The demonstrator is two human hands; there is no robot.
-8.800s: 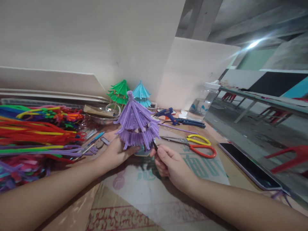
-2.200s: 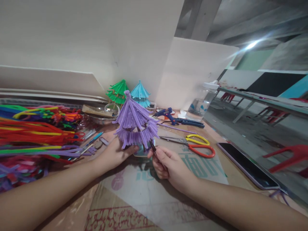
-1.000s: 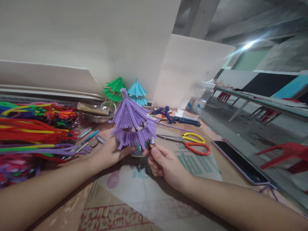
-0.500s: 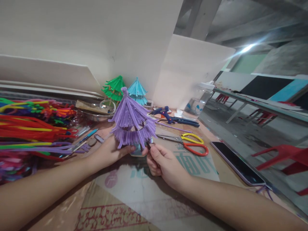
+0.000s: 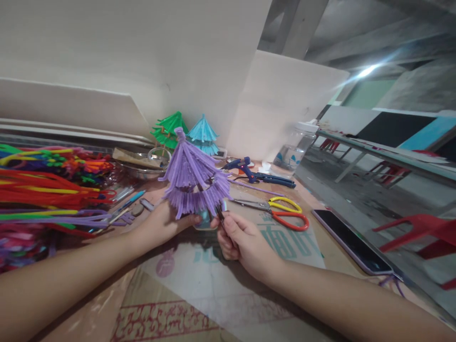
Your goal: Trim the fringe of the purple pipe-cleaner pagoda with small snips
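A purple two-tiered umbrella-shaped piece of fuzzy stems (image 5: 190, 175) is held above the table in the middle of the head view, its tip leaning left. My left hand (image 5: 171, 219) is closed around its lower part, the fingers partly hidden beneath the purple fringe. My right hand (image 5: 237, 237) pinches a thin dark stem (image 5: 221, 216) under the right edge of the fringe. Behind the piece stand a green one (image 5: 171, 130) and a light blue one (image 5: 203, 133) of similar shape.
Bundles of colored fuzzy stems (image 5: 53, 190) lie at left, beside a metal bowl (image 5: 142, 170). Scissors (image 5: 285, 213), a glue gun (image 5: 244, 166), pliers (image 5: 274, 179), a phone (image 5: 352, 242) and a plastic jar (image 5: 294, 149) are at right. White boards (image 5: 281, 104) stand behind.
The purple piece has tipped slightly further left. Both hands have stayed nearly in place, with the same grips.
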